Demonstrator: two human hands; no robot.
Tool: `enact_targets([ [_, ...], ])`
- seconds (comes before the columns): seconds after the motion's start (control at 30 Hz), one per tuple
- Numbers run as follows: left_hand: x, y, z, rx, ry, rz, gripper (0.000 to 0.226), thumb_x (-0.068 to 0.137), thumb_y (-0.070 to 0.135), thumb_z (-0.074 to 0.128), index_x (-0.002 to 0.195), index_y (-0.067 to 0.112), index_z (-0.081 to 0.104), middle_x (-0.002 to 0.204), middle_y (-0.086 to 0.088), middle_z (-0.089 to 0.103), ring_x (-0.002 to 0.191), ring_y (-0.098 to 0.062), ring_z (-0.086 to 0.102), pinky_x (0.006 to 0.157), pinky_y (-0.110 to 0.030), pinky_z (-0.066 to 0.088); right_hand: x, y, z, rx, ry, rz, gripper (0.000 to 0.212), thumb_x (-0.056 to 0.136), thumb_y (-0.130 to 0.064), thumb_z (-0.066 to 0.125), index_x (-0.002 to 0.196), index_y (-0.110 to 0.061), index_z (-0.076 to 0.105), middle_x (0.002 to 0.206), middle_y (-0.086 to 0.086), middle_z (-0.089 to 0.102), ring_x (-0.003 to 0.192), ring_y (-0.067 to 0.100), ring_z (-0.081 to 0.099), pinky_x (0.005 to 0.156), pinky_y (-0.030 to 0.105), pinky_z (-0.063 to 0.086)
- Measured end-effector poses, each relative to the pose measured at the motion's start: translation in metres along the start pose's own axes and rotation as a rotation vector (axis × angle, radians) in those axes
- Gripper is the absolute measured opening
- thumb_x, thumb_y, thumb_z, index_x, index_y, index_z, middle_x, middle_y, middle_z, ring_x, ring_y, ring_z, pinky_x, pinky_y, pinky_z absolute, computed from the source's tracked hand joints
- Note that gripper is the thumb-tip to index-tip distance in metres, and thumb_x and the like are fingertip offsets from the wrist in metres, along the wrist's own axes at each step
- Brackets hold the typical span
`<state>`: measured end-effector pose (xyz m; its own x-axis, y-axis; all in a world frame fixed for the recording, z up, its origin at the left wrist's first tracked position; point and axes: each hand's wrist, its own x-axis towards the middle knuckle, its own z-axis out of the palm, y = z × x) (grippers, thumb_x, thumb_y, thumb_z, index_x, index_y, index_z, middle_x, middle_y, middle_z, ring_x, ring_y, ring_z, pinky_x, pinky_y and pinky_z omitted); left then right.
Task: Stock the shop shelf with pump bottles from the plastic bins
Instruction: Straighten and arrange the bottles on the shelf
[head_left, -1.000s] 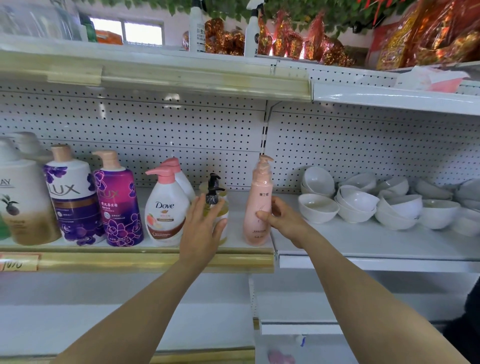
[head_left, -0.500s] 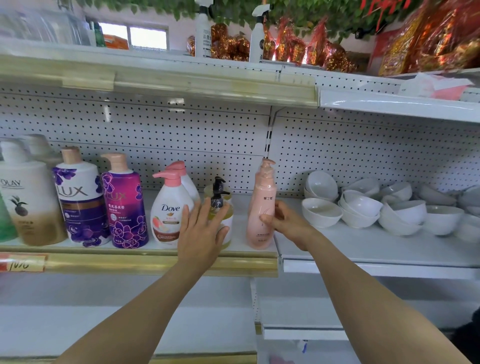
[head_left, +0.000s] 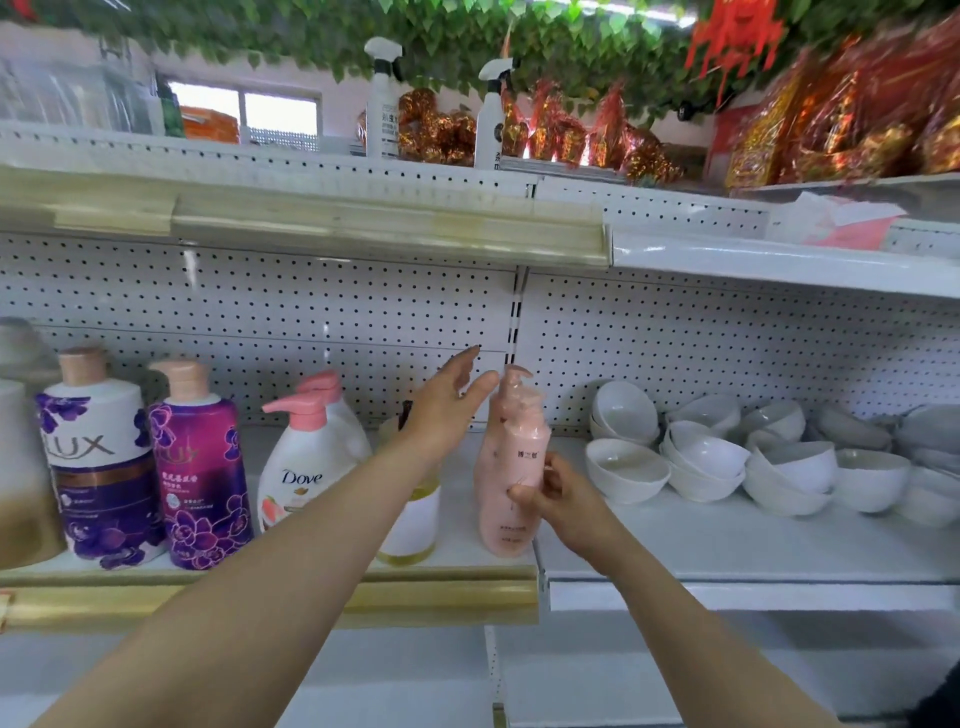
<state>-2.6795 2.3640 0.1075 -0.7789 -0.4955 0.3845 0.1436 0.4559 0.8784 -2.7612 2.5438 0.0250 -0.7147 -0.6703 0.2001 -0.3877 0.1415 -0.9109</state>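
Pink pump bottle (head_left: 511, 467) stands upright, nozzle seemingly rightward; right hand (head_left: 563, 501) grips it, left hand (head_left: 447, 410) splayed alongside.

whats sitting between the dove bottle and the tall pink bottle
Between Dove bottle and pink bottle stands a bottle of yellow liquid, partly hidden behind the left hand; head view.

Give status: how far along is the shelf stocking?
Done: white Lux bottle, purple Lux bottle, Dove bottle and yellow bottle stand in a row on the shelf. In hand: the right hand grips the pink bottle, upright at the row's right end; the left hand is open beside its pump. Left: bins are out of view, so remaining stock can't be judged.
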Motion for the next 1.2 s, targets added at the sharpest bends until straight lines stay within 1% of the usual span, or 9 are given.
enact_targets([
  [0.07,0.018,0.001,0.009,-0.01,-0.068,-0.112,0.062,0.093,0.05,0.058,0.148,0.028,0.041,0.149,0.0,0.047,0.134,-0.015,0.045,0.108,-0.031,0.037,-0.001,0.004,-0.007,0.007,0.029,0.003,0.041,0.087,-0.029,0.076,0.123,-0.023,0.058,0.115,-0.006,0.071,0.105,0.006,0.067,0.088,0.028,0.057],
  [0.13,0.028,-0.003,0.018,0.028,-0.132,-0.171,0.061,0.091,0.053,0.059,0.145,0.03,0.045,0.146,0.004,0.049,0.132,-0.015,0.047,0.102,-0.027,0.038,-0.003,0.009,-0.017,0.046,0.084,0.011,0.035,0.087,-0.03,0.076,0.117,-0.028,0.06,0.112,-0.008,0.072,0.104,0.009,0.068,0.088,0.034,0.058],
  [0.27,0.039,-0.01,0.029,0.093,-0.203,-0.198,0.045,0.085,0.04,0.073,0.126,0.027,0.061,0.125,0.004,0.064,0.11,-0.014,0.06,0.091,-0.03,0.052,-0.007,0.014,-0.04,0.074,0.189,0.061,0.035,0.086,-0.036,0.077,0.115,-0.029,0.059,0.114,-0.006,0.071,0.106,0.014,0.068,0.089,0.042,0.058],
  [0.43,0.047,-0.011,0.023,0.174,-0.196,-0.151,0.044,0.074,0.03,0.084,0.115,0.02,0.07,0.114,0.002,0.071,0.107,-0.016,0.066,0.097,-0.04,0.053,-0.01,0.019,-0.045,0.041,0.251,0.106,0.039,0.085,-0.035,0.078,0.118,-0.025,0.058,0.113,-0.003,0.071,0.103,0.015,0.068,0.087,0.042,0.059],
  [0.6,0.047,-0.015,0.008,0.157,-0.195,-0.162,0.044,0.069,0.024,0.089,0.11,0.02,0.072,0.109,0.004,0.073,0.104,-0.015,0.068,0.097,-0.038,0.054,-0.011,0.015,-0.031,0.062,0.222,0.112,0.041,0.085,-0.03,0.078,0.119,-0.021,0.058,0.112,-0.001,0.071,0.103,0.017,0.068,0.083,0.036,0.058],
  [0.67,0.046,-0.014,0.0,0.2,-0.193,-0.143,0.04,0.068,0.026,0.089,0.104,0.021,0.073,0.105,0.006,0.074,0.101,-0.012,0.068,0.097,-0.036,0.054,-0.009,0.012,-0.025,0.051,0.202,0.104,0.041,0.085,-0.031,0.078,0.12,-0.02,0.059,0.114,0.0,0.07,0.105,0.018,0.067,0.086,0.039,0.058],
  [0.73,0.045,-0.013,-0.006,0.267,-0.206,-0.127,0.036,0.069,0.029,0.088,0.1,0.022,0.072,0.108,0.007,0.073,0.101,-0.011,0.067,0.097,-0.035,0.053,-0.008,0.008,-0.019,0.047,0.189,0.104,0.042,0.085,-0.031,0.078,0.12,-0.02,0.059,0.115,0.001,0.07,0.106,0.019,0.067,0.089,0.042,0.058],
  [0.87,0.043,-0.012,-0.014,0.296,-0.228,-0.139,0.043,0.07,0.031,0.087,0.108,0.019,0.07,0.117,0.004,0.07,0.108,-0.016,0.065,0.099,-0.039,0.052,-0.006,0.003,-0.012,0.041,0.182,0.104,0.047,0.085,-0.031,0.078,0.124,-0.018,0.057,0.117,0.002,0.069,0.108,0.019,0.066,0.091,0.045,0.057],
  [1.2,0.043,-0.022,-0.029,0.262,-0.231,-0.135,0.042,0.071,0.029,0.086,0.109,0.021,0.07,0.115,0.004,0.071,0.103,-0.014,0.067,0.096,-0.039,0.054,-0.012,-0.005,-0.01,0.092,0.181,0.089,0.036,0.086,-0.025,0.078,0.117,-0.021,0.06,0.11,0.003,0.072,0.102,0.02,0.069,0.082,0.037,0.06],
])
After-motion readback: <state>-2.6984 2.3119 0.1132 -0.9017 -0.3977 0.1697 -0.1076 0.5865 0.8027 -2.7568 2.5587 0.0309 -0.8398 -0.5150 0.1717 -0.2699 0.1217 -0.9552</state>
